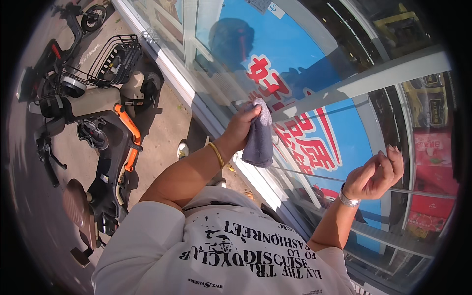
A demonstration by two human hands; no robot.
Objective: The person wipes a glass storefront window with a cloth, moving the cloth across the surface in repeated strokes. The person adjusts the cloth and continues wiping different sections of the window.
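My left hand [241, 125] holds a folded grey-purple cloth [259, 142], thumb on top, close to a large glass pane [217, 84] of a shopfront. A gold bangle [216, 155] circles that wrist. On the right, my right hand [376, 175] is raised near the glass with its fingers loosely curled and nothing in it; a silver watch band [348, 199] is on the wrist. Behind the glass is a blue panel [346, 121] bearing large red characters. Whether the cloth touches the glass I cannot tell.
A white frame bar [368, 79] crosses the shopfront, and a white sill [177, 79] runs along its foot. An electric scooter [96, 107] with a black wire basket [116, 61] stands on the pavement at left. Red packages [433, 180] sit behind the glass at far right.
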